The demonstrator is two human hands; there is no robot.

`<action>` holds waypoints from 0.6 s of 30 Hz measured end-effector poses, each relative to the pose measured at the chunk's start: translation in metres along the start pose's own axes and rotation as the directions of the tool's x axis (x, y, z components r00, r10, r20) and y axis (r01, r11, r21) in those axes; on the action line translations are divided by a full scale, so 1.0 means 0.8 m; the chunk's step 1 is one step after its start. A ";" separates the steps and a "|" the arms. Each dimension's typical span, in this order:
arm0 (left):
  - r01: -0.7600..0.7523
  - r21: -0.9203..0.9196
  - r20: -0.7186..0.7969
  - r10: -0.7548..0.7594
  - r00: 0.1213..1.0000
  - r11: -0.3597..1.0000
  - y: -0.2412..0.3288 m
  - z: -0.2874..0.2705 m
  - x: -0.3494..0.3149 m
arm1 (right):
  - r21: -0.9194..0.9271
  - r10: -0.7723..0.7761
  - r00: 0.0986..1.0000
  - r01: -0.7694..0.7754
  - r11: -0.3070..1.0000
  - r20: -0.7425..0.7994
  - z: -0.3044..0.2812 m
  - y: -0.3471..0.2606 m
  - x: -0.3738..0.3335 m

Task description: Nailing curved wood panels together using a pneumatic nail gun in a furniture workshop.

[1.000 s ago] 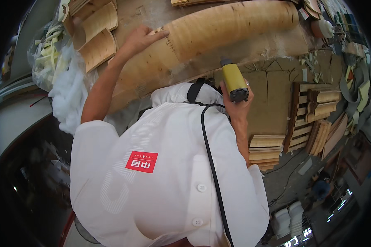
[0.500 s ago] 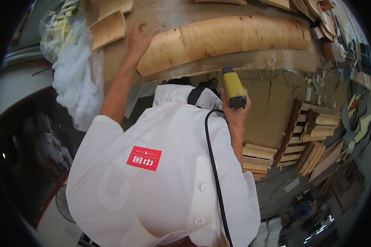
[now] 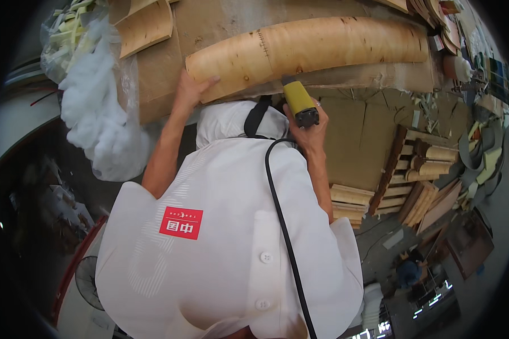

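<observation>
A long curved plywood panel (image 3: 333,48), with pencil marks across it, lies on the cardboard-covered bench. At its left end, my left hand (image 3: 191,90) grips the near corner, with the thumb stretched over the wood; the other fingers are partly hidden. My right hand (image 3: 310,121) is wrapped around a yellow corded power tool (image 3: 298,97) with a black end cap. The tool's front end is close to the panel's near edge; I cannot tell whether they touch. A black cord (image 3: 278,209) runs from it down over my white shirt.
White fibre stuffing (image 3: 99,107) in clear plastic hangs at the left. More curved plywood pieces (image 3: 144,31) lie at the back left. To the right are a slatted wooden frame (image 3: 393,169) and stacked boards (image 3: 349,202). A fan (image 3: 89,282) stands lower left.
My left hand has come down from above the panel onto its left end, which has shifted slightly. The power tool has moved left with my right hand.
</observation>
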State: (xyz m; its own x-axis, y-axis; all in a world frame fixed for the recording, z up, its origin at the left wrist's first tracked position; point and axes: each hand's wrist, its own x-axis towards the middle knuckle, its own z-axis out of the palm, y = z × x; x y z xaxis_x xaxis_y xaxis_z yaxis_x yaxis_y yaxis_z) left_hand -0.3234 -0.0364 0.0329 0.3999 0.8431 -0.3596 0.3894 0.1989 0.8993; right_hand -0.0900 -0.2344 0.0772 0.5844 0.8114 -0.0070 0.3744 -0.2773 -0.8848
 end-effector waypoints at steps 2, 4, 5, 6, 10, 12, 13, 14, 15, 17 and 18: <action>-0.020 -0.030 0.011 0.020 1.000 0.999 -0.006 0.005 -0.007 | -0.014 0.023 1.000 -0.023 1.000 0.003 0.012 -0.002 -0.008; -0.044 -0.056 0.014 0.044 0.999 0.997 -0.020 0.002 -0.003 | 0.015 0.056 0.998 -0.056 0.998 -0.012 0.026 0.001 -0.017; -0.067 0.008 -0.037 0.067 0.997 0.998 -0.033 -0.001 0.004 | 0.052 0.079 0.997 -0.077 0.996 -0.020 0.031 0.003 -0.021; -0.087 0.073 -0.086 0.094 0.992 0.993 -0.045 -0.002 0.008 | 0.045 0.087 0.996 -0.087 0.995 -0.019 0.037 0.005 -0.024; -0.081 0.151 -0.110 0.098 0.989 0.985 -0.046 0.000 0.008 | 0.044 0.079 0.994 -0.076 0.996 -0.076 0.043 0.010 -0.034; -0.106 0.120 -0.115 0.119 0.986 0.987 -0.070 -0.007 0.016 | 0.066 0.067 0.994 -0.061 0.996 -0.091 0.045 0.013 -0.031; -0.104 0.122 -0.110 0.118 0.987 0.987 -0.066 -0.005 0.014 | 0.055 0.063 0.993 -0.058 0.997 -0.099 0.044 0.016 -0.031; -0.064 0.112 -0.128 0.078 0.989 0.992 -0.061 -0.004 0.013 | 0.044 0.058 0.993 -0.053 0.998 -0.106 0.042 0.019 -0.032; -0.025 0.100 -0.148 0.040 0.988 0.995 -0.056 -0.002 0.012 | 0.045 0.060 0.992 -0.056 0.997 -0.107 0.040 0.021 -0.032; -0.016 0.079 -0.148 0.027 0.989 0.997 -0.028 0.003 0.002 | 0.084 0.061 0.993 -0.053 0.995 -0.097 0.036 0.021 -0.027; -0.005 0.052 -0.149 0.013 0.989 0.999 -0.019 0.007 -0.002 | 0.089 0.060 0.993 -0.051 0.995 -0.097 0.033 0.022 -0.025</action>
State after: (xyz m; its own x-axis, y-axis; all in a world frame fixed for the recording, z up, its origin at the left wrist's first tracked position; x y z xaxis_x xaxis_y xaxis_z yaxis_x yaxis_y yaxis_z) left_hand -0.3256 -0.0436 0.0187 0.2768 0.9105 -0.3072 0.4298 0.1687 0.8870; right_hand -0.1145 -0.2420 0.0492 0.6731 0.7394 -0.0148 0.2780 -0.2715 -0.9214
